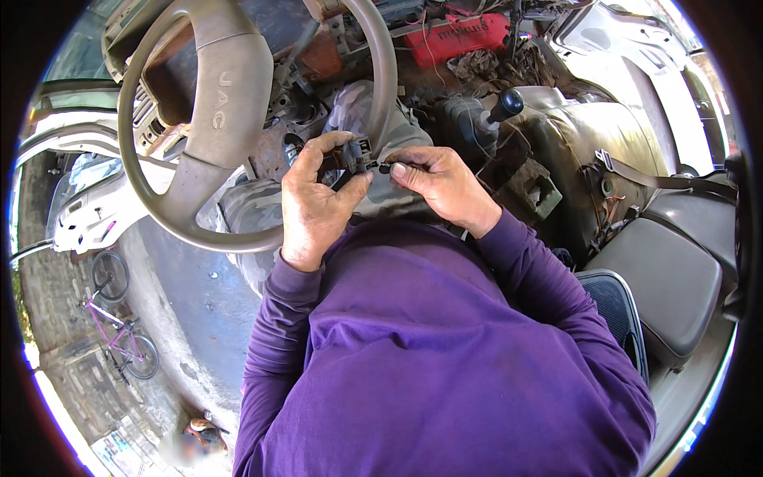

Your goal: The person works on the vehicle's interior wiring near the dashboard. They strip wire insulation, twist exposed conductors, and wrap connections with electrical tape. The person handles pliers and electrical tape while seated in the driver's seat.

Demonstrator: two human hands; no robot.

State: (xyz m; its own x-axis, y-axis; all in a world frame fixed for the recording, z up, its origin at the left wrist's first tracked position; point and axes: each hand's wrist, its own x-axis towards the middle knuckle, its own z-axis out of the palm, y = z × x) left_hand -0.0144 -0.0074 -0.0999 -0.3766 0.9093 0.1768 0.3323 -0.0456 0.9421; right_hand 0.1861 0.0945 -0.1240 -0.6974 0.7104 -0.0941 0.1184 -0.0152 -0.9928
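Note:
Between the thumb and fingers of my left hand [314,203] is a small dark block-like part [348,157] with pale metal bits on its right side. It looks like an electrical part, but its exact kind is too small to tell. My right hand [445,187] is closed, thumb and forefinger pinching a small black piece [385,168] up against that side of the block. The two hands almost meet above my camouflage trousers [397,207], right of the steering wheel [226,103]. My fingers cover part of both pieces.
A gear lever [505,105] with a black knob rises ahead on the right. Loose wires and a red case [457,38] lie in the opened dashboard area. A worn seat [584,151] and a grey cushion [664,278] are to the right. Outside, left, stands a bicycle [119,334].

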